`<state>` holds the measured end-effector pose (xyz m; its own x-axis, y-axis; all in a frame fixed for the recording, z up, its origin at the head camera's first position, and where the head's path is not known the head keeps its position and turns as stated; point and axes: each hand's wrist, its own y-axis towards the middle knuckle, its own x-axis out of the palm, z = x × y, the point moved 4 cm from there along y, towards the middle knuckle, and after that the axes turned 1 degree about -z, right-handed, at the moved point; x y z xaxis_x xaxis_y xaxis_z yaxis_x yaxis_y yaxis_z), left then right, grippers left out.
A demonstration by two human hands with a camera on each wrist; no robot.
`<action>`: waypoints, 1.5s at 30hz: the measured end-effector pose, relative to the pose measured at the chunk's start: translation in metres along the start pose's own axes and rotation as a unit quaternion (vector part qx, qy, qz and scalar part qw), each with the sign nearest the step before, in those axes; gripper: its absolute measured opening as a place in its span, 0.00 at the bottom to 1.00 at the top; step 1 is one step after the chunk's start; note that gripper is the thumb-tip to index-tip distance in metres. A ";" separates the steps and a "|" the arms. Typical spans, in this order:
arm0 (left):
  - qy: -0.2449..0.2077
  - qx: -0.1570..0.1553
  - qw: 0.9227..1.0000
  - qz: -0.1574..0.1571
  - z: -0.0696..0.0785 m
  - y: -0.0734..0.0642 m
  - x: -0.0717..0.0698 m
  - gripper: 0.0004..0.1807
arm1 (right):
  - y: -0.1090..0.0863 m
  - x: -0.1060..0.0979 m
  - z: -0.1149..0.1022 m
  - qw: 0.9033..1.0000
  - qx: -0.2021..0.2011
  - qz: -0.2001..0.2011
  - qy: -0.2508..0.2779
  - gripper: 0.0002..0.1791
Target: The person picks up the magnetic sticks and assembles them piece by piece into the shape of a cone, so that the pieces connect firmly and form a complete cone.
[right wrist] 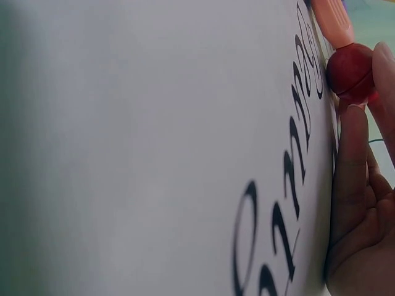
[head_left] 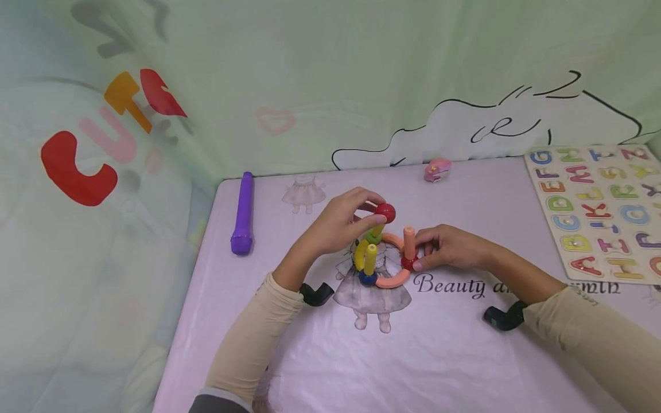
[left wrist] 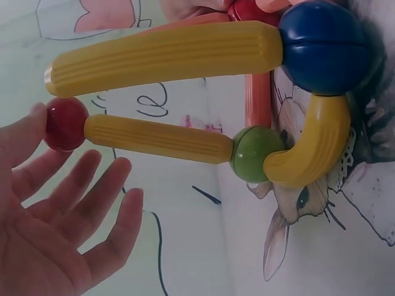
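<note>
A ring of curved yellow and salmon pieces joined by coloured balls lies on the table, with straight rods standing on it. My left hand (head_left: 341,223) pinches a red ball (head_left: 385,213) between thumb and finger, its other fingers spread. That ball sits on the tip of a yellow rod (left wrist: 157,139), which rises from a green ball (left wrist: 258,154). A second yellow rod (head_left: 370,259) stands on a blue ball (head_left: 368,278), its top bare. On the right, my right hand (head_left: 454,248) pinches a red base ball (head_left: 409,263) under an upright salmon rod (head_left: 409,242).
A purple toy microphone (head_left: 244,215) lies at the table's left. A small pink object (head_left: 438,170) is near the back edge. The alphabet board (head_left: 583,198) lies at the right. Printed fabric (head_left: 320,74) hangs behind the table.
</note>
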<state>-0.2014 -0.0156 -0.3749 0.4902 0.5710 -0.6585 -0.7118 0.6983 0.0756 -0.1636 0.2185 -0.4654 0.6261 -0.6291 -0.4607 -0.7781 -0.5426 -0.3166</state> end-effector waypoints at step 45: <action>-0.202 0.019 0.973 -0.106 -0.048 -0.018 0.039 0.48 | -0.006 0.007 -0.047 0.981 -0.108 0.153 -0.048 0.13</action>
<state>-0.1937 -0.0261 -0.4379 0.7873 0.5301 -0.3148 -0.5575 0.8302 0.0035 -0.1525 0.1913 -0.4276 0.3495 -0.7308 -0.5863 -0.8935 -0.4484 0.0263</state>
